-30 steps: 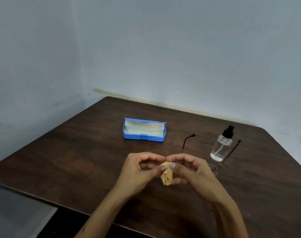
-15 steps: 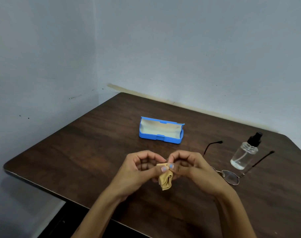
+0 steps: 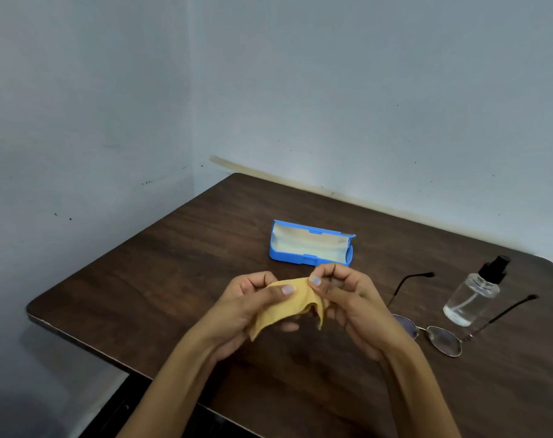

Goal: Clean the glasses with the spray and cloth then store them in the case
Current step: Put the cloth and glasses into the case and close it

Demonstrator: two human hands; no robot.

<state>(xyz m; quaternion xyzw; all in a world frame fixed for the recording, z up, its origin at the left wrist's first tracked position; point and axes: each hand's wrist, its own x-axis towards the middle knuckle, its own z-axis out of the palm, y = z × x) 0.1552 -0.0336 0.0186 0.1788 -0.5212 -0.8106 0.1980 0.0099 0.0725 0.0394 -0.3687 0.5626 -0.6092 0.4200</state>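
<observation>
A small yellow cloth (image 3: 284, 306) hangs partly spread above the table, held at its top edge. My left hand (image 3: 246, 306) pinches its left part and my right hand (image 3: 347, 300) pinches its right corner. The thin-framed glasses (image 3: 439, 338) lie on the table to the right of my right hand, arms unfolded and pointing away; my wrist hides part of the left lens. A clear spray bottle (image 3: 474, 295) with a black nozzle stands between the glasses' arms. The blue case (image 3: 311, 243) lies open behind my hands, its pale lining bare.
The dark wooden table (image 3: 174, 273) stands in a corner of grey walls. Its left and front edges drop to the floor. Nothing else lies on it.
The cloth was bunched between both hands; now it is pulled wider apart and partly unfolded. The view has swung left, so the case, glasses and bottle sit further right.
</observation>
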